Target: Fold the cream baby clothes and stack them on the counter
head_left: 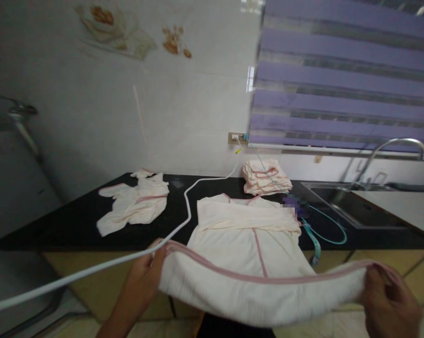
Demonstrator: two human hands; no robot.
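A cream garment with pink trim [249, 234] lies spread on the black countertop [74, 220], its top part folded and its lower edge hanging over the counter's front. My left hand [146, 270] grips the left end of that pink-edged hem, lifted off the counter. At the lower right, my right hand [388, 298] grips the hem's other end, so the cloth stretches between the two hands.
A crumpled cream garment [134, 204] lies at the counter's left. A folded stack [264, 176] sits by the wall socket [236, 137]. A white cable [187, 206] crosses the counter towards me; a teal cable [324, 225] loops right. A sink [352, 206] with a tap [398, 143] is at right.
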